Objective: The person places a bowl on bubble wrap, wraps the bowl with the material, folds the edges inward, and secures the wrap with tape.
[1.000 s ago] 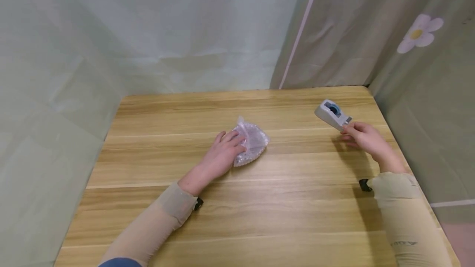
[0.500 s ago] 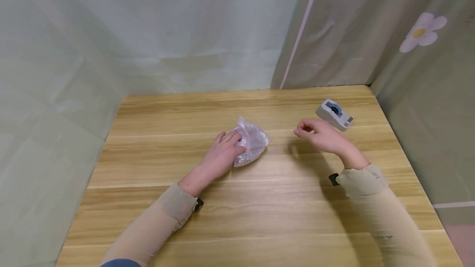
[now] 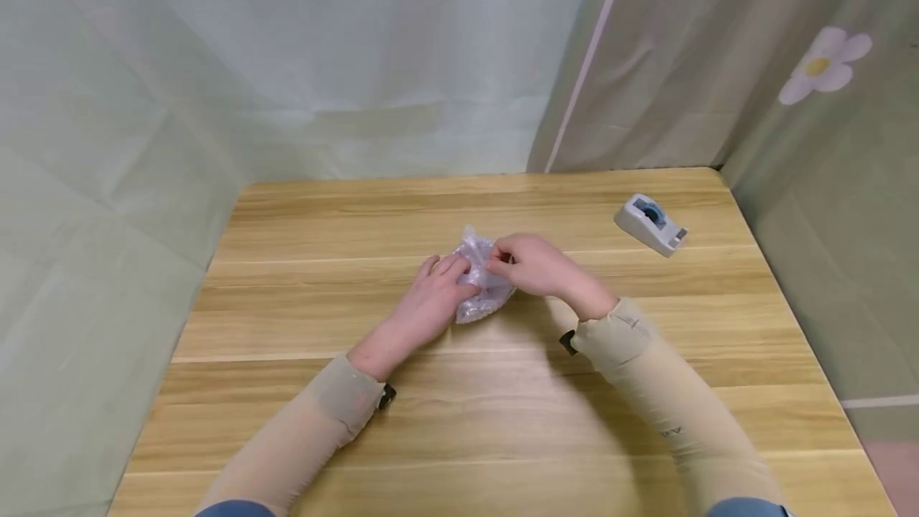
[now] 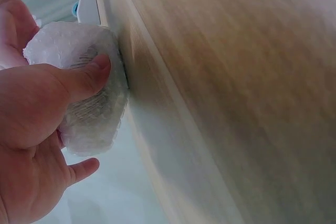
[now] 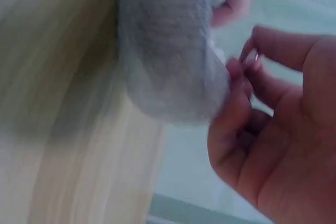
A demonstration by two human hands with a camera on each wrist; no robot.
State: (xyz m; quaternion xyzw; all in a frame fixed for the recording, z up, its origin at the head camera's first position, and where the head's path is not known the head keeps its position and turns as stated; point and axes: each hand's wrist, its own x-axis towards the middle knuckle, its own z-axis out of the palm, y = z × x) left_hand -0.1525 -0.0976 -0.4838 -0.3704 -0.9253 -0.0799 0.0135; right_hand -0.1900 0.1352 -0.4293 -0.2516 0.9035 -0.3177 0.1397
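A bundle in bubble wrap [image 3: 477, 305] sits on the wooden table, a ridged, darker shape showing through the wrap in the left wrist view. My left hand [image 3: 427, 301] holds it from the left, thumb along its near side and fingers over its top. At its right side, my right hand [image 3: 538, 266] has come close over the wrap with fingertips bent together. Between those fingertips the right wrist view shows a small, thin, shiny piece of clear tape [image 5: 253, 59], mostly hidden by the fingers. The bundle [image 5: 168, 51] stands right beside these fingers.
A grey tape dispenser [image 3: 646, 226] with a blue core stands at the table's back right. The wooden table [image 3: 309, 222] is bounded by pale curtains [image 3: 373, 62] behind and on both sides; the right one carries a white flower print [image 3: 822, 66].
My right hand has left the tape dispenser and moved left to the bundle, pinching a piece of tape. The dispenser stays at the back right. My left hand has kept its place on the bundle.
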